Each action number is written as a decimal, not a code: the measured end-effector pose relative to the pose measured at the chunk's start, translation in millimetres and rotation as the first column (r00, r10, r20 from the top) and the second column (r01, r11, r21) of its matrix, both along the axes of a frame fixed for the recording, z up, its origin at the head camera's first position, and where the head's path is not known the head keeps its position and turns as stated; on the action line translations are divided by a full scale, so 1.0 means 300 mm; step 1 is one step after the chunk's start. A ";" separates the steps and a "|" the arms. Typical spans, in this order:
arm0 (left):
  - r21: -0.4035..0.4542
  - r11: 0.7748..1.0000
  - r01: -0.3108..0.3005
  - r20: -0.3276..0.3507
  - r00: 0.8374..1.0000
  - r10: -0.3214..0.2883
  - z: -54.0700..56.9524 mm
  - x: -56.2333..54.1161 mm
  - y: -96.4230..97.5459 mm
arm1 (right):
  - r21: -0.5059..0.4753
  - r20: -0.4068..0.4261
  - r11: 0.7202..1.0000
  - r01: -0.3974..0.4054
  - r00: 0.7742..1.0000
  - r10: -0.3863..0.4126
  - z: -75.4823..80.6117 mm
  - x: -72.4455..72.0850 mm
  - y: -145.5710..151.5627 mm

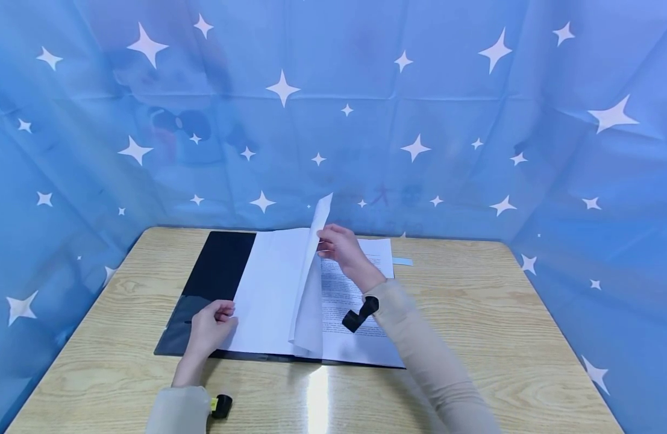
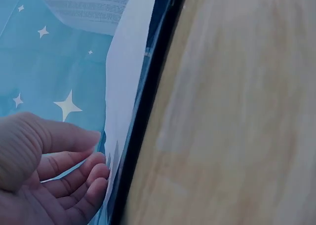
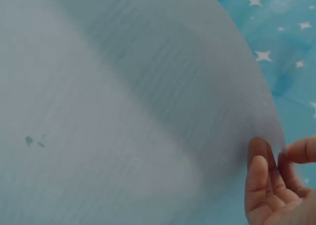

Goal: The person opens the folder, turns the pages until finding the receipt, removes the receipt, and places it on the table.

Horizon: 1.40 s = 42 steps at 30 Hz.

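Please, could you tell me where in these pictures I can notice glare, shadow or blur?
Head view: bright overall, with a white glare streak on the wooden table just in front of the black folder; left wrist view: dimmer, the wood grain soft and smeared; right wrist view: also dim, a darker diagonal patch across the lifted page, its print too faint to read.

Before you on the counter lies the folder, the curtain behind it. Your left hand is at the left page's near left corner; your right hand holds the raised sheet between that page and the right page. A tab lies right of the latter.
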<state>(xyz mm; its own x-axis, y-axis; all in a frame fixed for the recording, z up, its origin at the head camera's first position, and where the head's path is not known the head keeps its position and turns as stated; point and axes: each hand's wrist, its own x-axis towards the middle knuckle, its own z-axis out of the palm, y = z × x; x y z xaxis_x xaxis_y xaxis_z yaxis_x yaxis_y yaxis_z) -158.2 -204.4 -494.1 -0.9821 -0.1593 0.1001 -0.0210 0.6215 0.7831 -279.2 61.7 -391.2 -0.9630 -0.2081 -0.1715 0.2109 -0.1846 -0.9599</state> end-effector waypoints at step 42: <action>0.172 0.977 0.128 -0.215 0.973 -0.090 0.253 0.072 0.147 | -0.021 0.062 0.999 -0.050 0.997 0.051 -0.044 0.008 -0.208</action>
